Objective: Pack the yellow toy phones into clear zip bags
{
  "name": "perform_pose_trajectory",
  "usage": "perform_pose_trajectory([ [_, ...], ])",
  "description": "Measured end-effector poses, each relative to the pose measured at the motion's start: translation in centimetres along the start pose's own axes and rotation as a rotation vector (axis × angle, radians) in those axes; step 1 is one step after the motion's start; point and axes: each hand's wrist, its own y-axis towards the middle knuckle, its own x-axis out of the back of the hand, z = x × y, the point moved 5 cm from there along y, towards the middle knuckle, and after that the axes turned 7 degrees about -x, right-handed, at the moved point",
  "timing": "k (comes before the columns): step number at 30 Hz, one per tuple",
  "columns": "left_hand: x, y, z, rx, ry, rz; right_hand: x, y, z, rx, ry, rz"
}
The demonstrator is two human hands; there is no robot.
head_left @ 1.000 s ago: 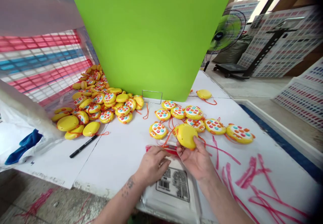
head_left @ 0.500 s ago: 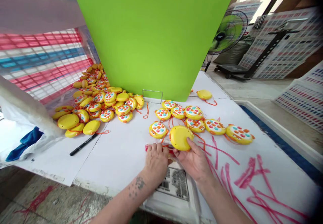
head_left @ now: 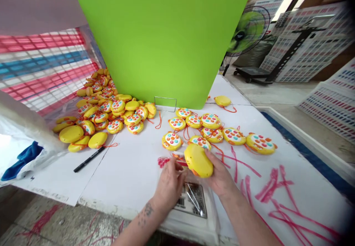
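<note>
My right hand (head_left: pixel 220 174) grips a yellow toy (head_left: pixel 198 160), back side up and tilted, just above a stack of clear plastic bags (head_left: pixel 191 205) with a barcode label at the table's near edge. My left hand (head_left: pixel 169 181) rests beside it with fingers curled, pinching at the top edge of the uppermost bag. A row of yellow toys with coloured buttons (head_left: pixel 210 127) lies face up just beyond my hands. A large heap of the same toys (head_left: pixel 105 109) lies at the left.
A tall green board (head_left: pixel 163 35) stands upright behind the toys. A black marker (head_left: pixel 88 159) lies at the left, near a blue cloth (head_left: pixel 20 159) in a plastic bag. Red ties (head_left: pixel 277 194) are scattered at the right. A fan (head_left: pixel 246 30) and stacked crates stand beyond the white table (head_left: pixel 133 164).
My right hand has drawn the yellow toy back toward me and tilted it over the bags. My left hand has shifted a little and closed on the bag's top edge.
</note>
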Motion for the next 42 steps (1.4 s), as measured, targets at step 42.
perform_pose_trajectory([
  [42,1.4,0.6,-1.4,-0.179,0.149,-0.086,-1.8,-0.4,0.1,0.495,-1.323,0.264],
])
